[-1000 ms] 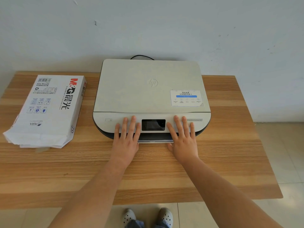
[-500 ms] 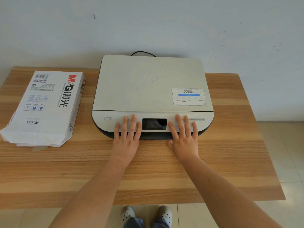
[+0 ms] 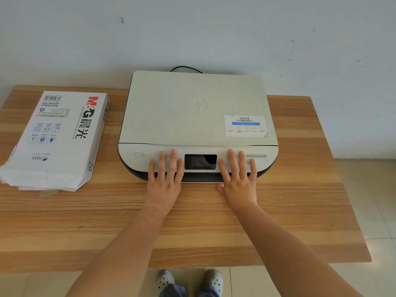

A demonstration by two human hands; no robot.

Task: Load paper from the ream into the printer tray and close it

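A flat white printer [image 3: 192,112] sits at the back middle of the wooden table [image 3: 300,211]. Its paper tray [image 3: 201,177] is pushed in, flush with the dark front edge under the small black screen [image 3: 200,161]. My left hand [image 3: 165,179] lies flat on the front panel left of the screen, fingers spread. My right hand [image 3: 237,179] lies flat to the right of the screen, thumb by the tray's front. Neither hand holds anything. The white paper ream [image 3: 57,138] lies to the left, its near end torn open.
A black cable [image 3: 186,68] runs from the printer's back toward the white wall. The table's right edge ends near a tiled floor [image 3: 368,211]. My shoes [image 3: 188,281] show below the table's front edge.
One second ago the tray's light front edge stuck out a little between my hands; now it sits flush inside the printer. Both hands stay flat on the front panel.
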